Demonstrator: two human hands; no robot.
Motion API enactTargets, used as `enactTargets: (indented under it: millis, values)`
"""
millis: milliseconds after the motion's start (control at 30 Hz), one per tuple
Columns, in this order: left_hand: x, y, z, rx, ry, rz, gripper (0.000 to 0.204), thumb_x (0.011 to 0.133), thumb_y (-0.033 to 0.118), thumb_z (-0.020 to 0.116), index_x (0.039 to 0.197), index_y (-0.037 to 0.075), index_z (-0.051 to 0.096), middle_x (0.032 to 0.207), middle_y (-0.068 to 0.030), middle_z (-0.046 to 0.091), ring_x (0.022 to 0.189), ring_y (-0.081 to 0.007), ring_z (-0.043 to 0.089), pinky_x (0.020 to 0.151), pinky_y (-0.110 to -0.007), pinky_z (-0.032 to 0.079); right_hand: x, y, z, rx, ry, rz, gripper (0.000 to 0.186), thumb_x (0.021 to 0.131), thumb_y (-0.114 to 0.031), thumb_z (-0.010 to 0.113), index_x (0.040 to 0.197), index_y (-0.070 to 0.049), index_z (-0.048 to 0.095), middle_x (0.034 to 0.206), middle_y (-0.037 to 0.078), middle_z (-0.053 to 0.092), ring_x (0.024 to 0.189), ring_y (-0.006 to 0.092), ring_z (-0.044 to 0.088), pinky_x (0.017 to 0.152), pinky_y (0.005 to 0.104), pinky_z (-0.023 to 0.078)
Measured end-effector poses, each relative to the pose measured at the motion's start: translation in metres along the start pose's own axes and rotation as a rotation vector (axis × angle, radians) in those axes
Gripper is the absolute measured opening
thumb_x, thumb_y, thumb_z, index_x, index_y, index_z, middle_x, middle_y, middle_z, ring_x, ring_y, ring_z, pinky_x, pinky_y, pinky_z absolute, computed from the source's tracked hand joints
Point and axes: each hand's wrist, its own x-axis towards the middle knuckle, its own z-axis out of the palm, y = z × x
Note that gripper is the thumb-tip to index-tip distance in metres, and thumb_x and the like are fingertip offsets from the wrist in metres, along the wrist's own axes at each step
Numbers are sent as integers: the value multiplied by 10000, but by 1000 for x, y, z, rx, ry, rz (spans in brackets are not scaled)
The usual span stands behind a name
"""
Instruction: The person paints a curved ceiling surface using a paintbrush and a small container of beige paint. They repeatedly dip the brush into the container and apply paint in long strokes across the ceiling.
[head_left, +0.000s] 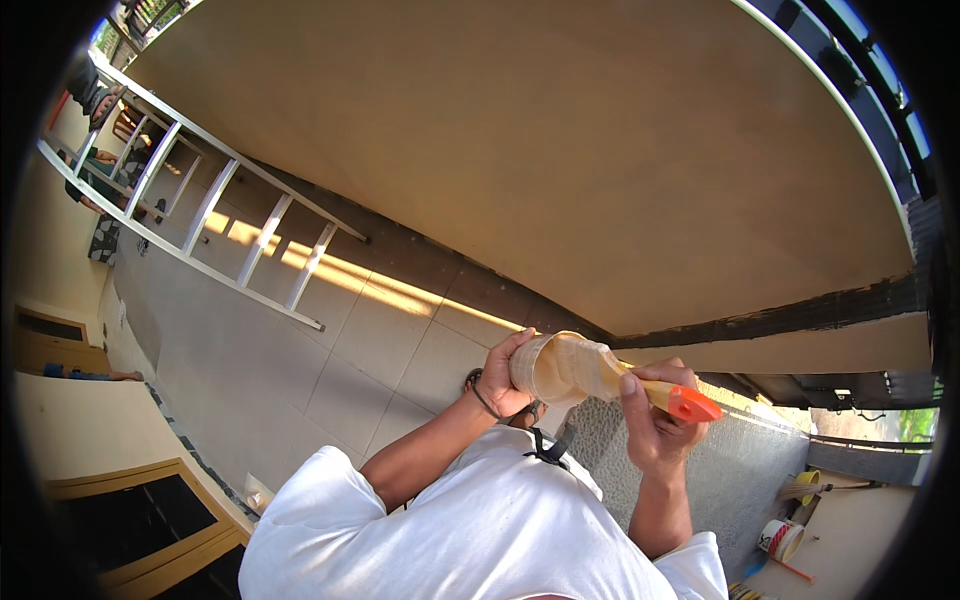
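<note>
In the lower middle, my left hand (505, 385) is closed round a pale beige plastic container (540, 370), tilted toward the right. My right hand (655, 415) grips a paintbrush with a yellow handle and orange end (692, 405); its bristle end, coated in cream-coloured stuff, is at the mouth of the container. The fingers of both hands are curled around what they hold.
An aluminium ladder (230, 210) slants across the upper left above the tiled floor (350, 400), with another person (95, 180) beside it. A broad beige wall (530, 150) spans the top. Buckets (780, 540) stand at lower right; yellow-framed windows (130, 520) are at lower left.
</note>
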Motion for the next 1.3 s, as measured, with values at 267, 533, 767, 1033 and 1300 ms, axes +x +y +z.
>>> enactTargets:
  millis: [267, 533, 767, 1033, 1300]
  values:
    - [-3, 3, 17, 43, -56, -38, 552, 1029, 498, 533, 1311, 43, 666, 1280, -139, 709, 1229, -310, 655, 1086, -521, 494, -3, -8, -2, -2, 89, 55, 120, 889, 34, 770, 947, 24, 665, 817, 116, 695, 700, 168, 647, 621, 289, 502]
    - [2, 7, 22, 37, -108, -90, 526, 1040, 463, 519, 1319, 39, 654, 1310, -153, 691, 1247, -321, 642, 1105, -518, 484, -5, 1, -8, 55, 98, 35, 134, 889, 25, 776, 984, 34, 682, 845, 118, 712, 717, 162, 660, 631, 284, 516]
    - [9, 6, 12, 28, -16, -98, 552, 1013, 463, 563, 1324, 13, 636, 1338, -189, 662, 1257, -359, 619, 1101, -539, 478, 11, 13, -20, 68, -105, -77, 185, 835, 28, 808, 962, 6, 675, 835, 127, 710, 699, 194, 698, 614, 289, 540]
    - [18, 6, 0, 24, -12, -81, 533, 1009, 452, 572, 1312, 19, 645, 1327, -176, 671, 1250, -352, 625, 1090, -537, 484, 23, 7, -31, 32, -147, -68, 183, 821, 28, 807, 937, -5, 669, 818, 111, 702, 669, 179, 679, 602, 285, 525]
    - [19, 15, 1, -5, -3, -88, 475, 1005, 431, 587, 1265, 42, 669, 1255, -152, 704, 1186, -325, 661, 1037, -529, 517, 20, 5, -25, 164, 71, 143, 127, 871, -11, 787, 963, 20, 705, 873, 129, 734, 718, 156, 696, 601, 275, 554]
